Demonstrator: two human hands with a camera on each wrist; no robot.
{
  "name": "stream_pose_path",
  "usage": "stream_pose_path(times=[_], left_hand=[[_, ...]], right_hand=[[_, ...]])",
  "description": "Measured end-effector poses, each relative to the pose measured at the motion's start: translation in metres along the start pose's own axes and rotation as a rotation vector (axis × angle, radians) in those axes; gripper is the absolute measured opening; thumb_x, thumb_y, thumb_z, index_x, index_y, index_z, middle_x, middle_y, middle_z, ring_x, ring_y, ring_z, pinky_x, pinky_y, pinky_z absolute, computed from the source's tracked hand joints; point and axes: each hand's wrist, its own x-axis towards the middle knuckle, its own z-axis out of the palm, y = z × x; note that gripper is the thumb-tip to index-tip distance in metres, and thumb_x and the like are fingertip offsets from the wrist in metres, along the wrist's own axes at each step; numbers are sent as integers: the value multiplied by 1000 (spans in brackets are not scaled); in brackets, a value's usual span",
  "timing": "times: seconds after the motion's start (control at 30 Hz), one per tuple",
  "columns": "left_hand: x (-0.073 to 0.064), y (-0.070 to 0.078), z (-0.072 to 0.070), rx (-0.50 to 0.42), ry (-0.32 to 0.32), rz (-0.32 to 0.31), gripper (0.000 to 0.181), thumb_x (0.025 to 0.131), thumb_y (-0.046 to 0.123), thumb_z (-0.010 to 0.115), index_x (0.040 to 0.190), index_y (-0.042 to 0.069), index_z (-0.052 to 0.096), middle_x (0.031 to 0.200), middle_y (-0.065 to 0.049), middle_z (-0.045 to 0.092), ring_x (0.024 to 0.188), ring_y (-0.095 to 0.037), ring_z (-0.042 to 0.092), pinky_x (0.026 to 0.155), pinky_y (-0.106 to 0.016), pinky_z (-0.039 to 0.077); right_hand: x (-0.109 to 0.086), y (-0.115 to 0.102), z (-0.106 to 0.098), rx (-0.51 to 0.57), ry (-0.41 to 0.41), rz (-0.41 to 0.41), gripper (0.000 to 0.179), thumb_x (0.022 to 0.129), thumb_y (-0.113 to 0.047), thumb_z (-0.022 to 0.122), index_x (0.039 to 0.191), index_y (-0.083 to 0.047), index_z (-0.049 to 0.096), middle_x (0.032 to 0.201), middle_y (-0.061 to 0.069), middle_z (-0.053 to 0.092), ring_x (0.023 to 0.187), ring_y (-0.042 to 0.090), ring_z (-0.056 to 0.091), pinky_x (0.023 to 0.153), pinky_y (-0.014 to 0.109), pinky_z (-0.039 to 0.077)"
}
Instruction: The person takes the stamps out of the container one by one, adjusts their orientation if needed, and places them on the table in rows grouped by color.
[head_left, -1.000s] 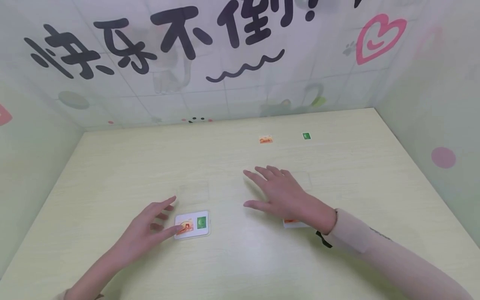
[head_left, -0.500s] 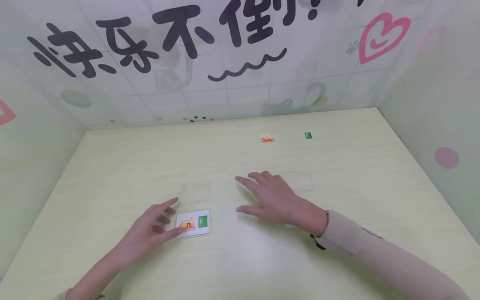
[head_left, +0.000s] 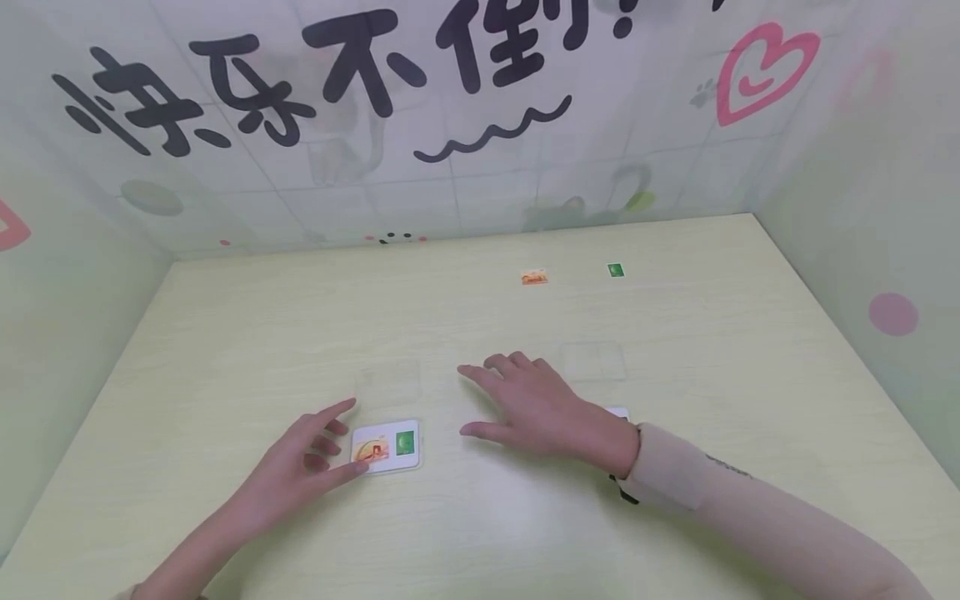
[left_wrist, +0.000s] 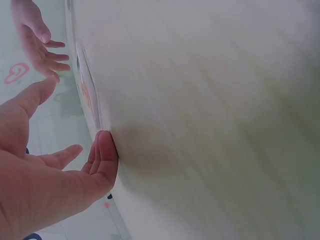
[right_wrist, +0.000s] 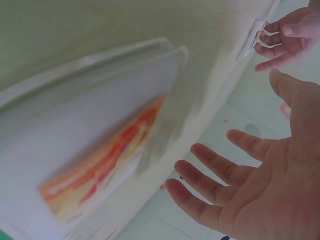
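Observation:
A white card [head_left: 382,432] in a clear case bears one orange and one green stamp. My left hand [head_left: 292,467] is beside its left end, thumb tip over the near edge, other fingers loosely bent. In the left wrist view the lower fingertips [left_wrist: 105,150] rest on the tabletop right at the case's end. My right hand [head_left: 532,408] hovers over the table between the two cards, palm down, fingers spread and holding nothing. Under its wrist lies a second white card [head_left: 619,412], mostly hidden in the head view; the right wrist view shows its orange stamp [right_wrist: 105,165].
Two clear plastic pieces [head_left: 390,382] [head_left: 595,362] lie flat behind the cards, barely visible. Farther back are a loose orange stamp [head_left: 534,277] and a loose green stamp [head_left: 616,270]. Printed walls close the pale table [head_left: 262,333] at the back and sides.
My right hand has drifted left and slightly nearer to me, uncovering the clear piece behind it and a corner of the right card. My left thumb has slid slightly toward the card's near edge.

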Motion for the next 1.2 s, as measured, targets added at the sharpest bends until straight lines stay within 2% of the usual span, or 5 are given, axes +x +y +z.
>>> stream_pose_path(times=[0.27,0.47,0.63,0.8,1.2], left_hand=[[-2,-1,5,9,10,-3,80,83,14,91,151,-2,51,121,-12,61,97,-15,57,82,-22,54],[-2,2,6,42,21,-6,79,82,13,92,149,-2,53,119,-12,62,97,-15,58,83,-23,53],[0,4,6,75,30,-40,78,82,17,92,148,-1,54,118,-12,62,99,-18,60,83,-23,54],[0,1,6,70,30,-38,77,80,16,93,146,-2,56,119,-14,61,100,-19,59,83,-24,55],[-3,-3,7,73,31,-30,74,78,20,96,142,6,62,117,-10,62,99,-19,59,83,-23,55]], right_hand=[[3,-2,3,24,15,-10,70,99,-51,71,156,-16,51,141,13,61,126,34,58,98,50,51],[5,-5,3,33,-9,-5,69,99,-51,71,156,-18,51,141,11,61,126,33,58,98,48,51],[8,-10,5,41,-24,-8,69,99,-52,71,156,-19,51,141,9,61,125,31,58,97,47,51],[13,-16,9,17,-30,-23,68,98,-51,72,155,-19,52,139,9,62,123,30,59,94,44,52],[22,-27,19,-9,-76,-36,70,97,-50,75,155,-20,51,138,6,62,120,24,59,92,37,52]])
